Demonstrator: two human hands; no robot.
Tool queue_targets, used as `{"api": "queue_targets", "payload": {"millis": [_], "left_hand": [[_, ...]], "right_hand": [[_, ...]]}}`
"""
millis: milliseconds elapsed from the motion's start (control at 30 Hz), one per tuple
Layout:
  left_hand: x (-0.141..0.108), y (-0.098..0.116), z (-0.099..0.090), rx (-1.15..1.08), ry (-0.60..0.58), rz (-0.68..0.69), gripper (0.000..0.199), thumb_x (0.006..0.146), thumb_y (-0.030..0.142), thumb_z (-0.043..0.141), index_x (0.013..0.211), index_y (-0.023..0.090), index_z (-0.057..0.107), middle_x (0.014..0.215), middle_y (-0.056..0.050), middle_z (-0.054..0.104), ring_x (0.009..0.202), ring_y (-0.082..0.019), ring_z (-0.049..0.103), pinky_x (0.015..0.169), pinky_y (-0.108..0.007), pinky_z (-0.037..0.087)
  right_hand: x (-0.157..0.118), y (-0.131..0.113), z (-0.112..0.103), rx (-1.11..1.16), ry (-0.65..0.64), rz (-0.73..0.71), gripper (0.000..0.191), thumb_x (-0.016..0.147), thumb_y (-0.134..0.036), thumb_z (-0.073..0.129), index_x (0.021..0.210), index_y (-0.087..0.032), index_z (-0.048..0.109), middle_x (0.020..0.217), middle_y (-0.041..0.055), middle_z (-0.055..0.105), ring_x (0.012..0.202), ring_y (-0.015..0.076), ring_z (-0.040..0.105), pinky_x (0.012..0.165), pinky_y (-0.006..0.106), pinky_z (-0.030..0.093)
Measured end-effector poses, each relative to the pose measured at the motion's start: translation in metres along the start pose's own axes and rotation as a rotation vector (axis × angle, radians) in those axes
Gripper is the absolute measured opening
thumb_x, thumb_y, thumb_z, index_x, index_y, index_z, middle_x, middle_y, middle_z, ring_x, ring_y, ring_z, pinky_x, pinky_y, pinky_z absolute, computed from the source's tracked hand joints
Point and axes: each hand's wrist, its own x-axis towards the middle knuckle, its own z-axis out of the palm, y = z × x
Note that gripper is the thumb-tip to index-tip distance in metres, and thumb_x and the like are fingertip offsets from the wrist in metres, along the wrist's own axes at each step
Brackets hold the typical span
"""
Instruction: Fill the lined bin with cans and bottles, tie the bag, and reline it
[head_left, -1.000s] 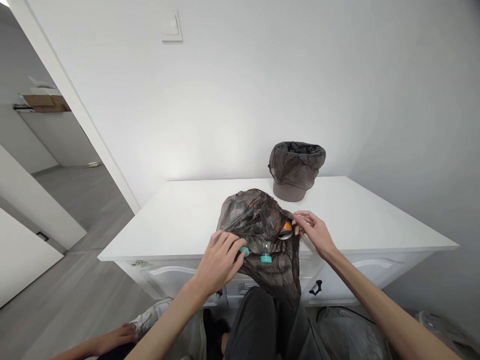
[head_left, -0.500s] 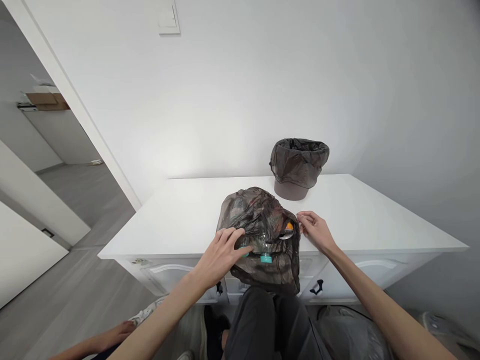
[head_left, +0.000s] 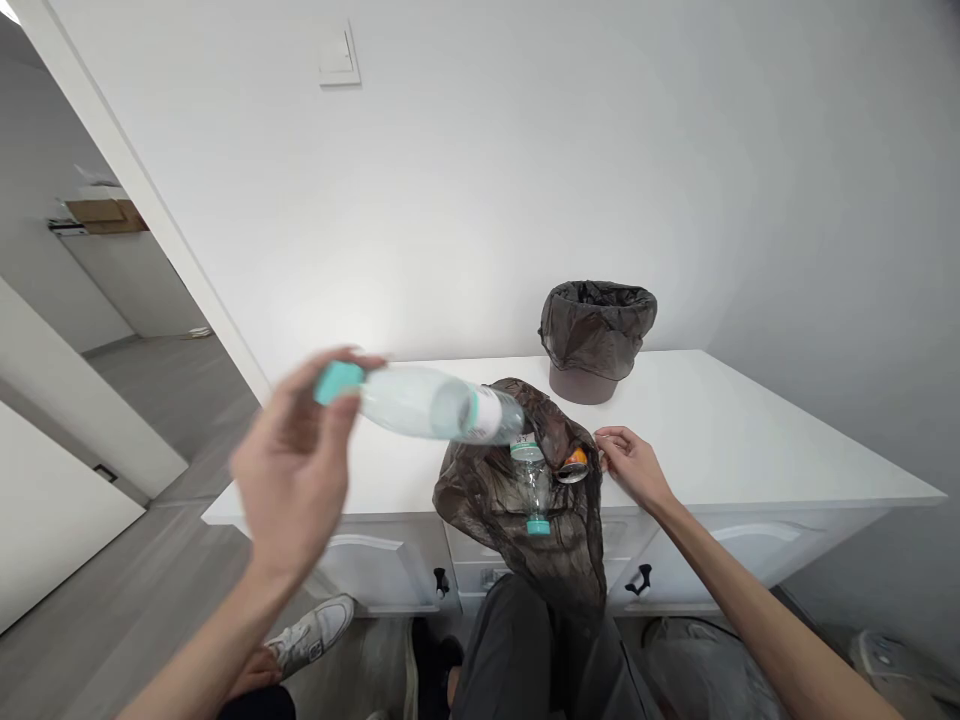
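My left hand (head_left: 296,450) is closed round the teal-capped neck of a clear plastic bottle (head_left: 409,402), held sideways and slightly blurred above the cabinet top. The bottle's base end overlaps a dark, see-through garbage bag (head_left: 517,560) that sags over the front edge. In the bag's mouth lie a second clear bottle (head_left: 533,485) with a teal cap and an orange can (head_left: 574,464). My right hand (head_left: 634,463) pinches the right rim of the bag between thumb and fingers.
A brown bin (head_left: 583,385) lined with a dark bag stands at the back of the white cabinet top (head_left: 720,430), near the wall. Below left, another person's hand (head_left: 255,672) rests by a white shoe (head_left: 315,632). A plastic bag (head_left: 697,670) lies on the floor at right.
My left hand has pulled a bottle out of the bag and moved up and left with it. The bag's left side has slumped. My right hand stays at the rim.
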Motion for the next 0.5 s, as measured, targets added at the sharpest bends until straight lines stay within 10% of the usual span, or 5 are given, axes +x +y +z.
{"api": "queue_targets", "payload": {"millis": [133,500], "left_hand": [[0.058,-0.018,-0.014,0.037,0.295,0.088,0.034,0.104,0.038,0.061,0.133,0.020,0.061,0.115,-0.007,0.076,0.111,-0.023,0.075,0.104,-0.052,0.059],[0.078,-0.185,0.011,0.337,-0.012,-0.414,0.036,0.096,0.044,0.060,0.124,0.021,0.059,0.130,-0.013,0.072,0.114,-0.029,0.072,0.096,-0.044,0.059]], "right_hand": [[0.003,0.006,-0.001,-0.021,-0.005,-0.015,0.043,0.083,-0.057,0.074,0.102,-0.020,0.065,0.075,0.0004,0.068,0.055,0.0139,0.056,0.052,0.027,0.039],[0.002,-0.001,0.000,-0.055,-0.020,-0.026,0.040,0.087,-0.056,0.071,0.103,-0.020,0.064,0.074,-0.0009,0.066,0.057,0.0146,0.058,0.059,0.029,0.045]]}}
